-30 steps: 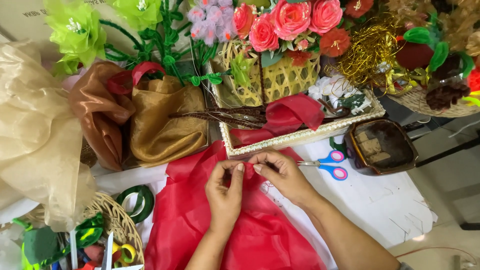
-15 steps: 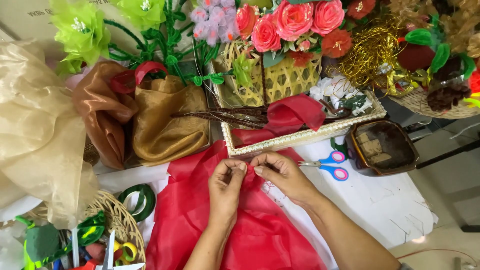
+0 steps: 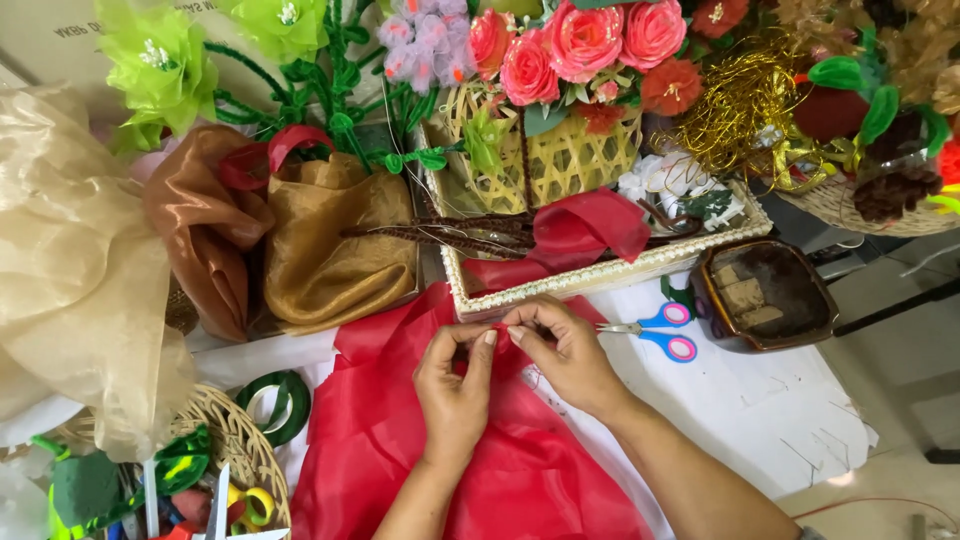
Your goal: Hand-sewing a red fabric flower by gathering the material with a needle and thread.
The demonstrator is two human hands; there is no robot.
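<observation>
A sheet of thin red fabric (image 3: 400,440) lies spread on the white table. My left hand (image 3: 452,385) and my right hand (image 3: 565,350) meet over its upper edge. Both pinch a small bunch of the red fabric between thumb and fingertips, the fingertips nearly touching each other. Right behind my hands stands a white-rimmed tray (image 3: 600,278) with a folded red ribbon (image 3: 585,232) in it.
Blue-and-pink scissors (image 3: 660,330) lie right of my hands, beside a brown dish (image 3: 770,295). Brown and gold fabric bundles (image 3: 300,240) and beige fabric (image 3: 70,260) sit left. A wicker basket (image 3: 225,440) of tools and green tape (image 3: 275,400) are front left. Artificial flowers (image 3: 580,50) fill the back.
My hands stay at the same place on the red fabric; the fingers have shifted slightly, pinching closer together. Nothing else has moved.
</observation>
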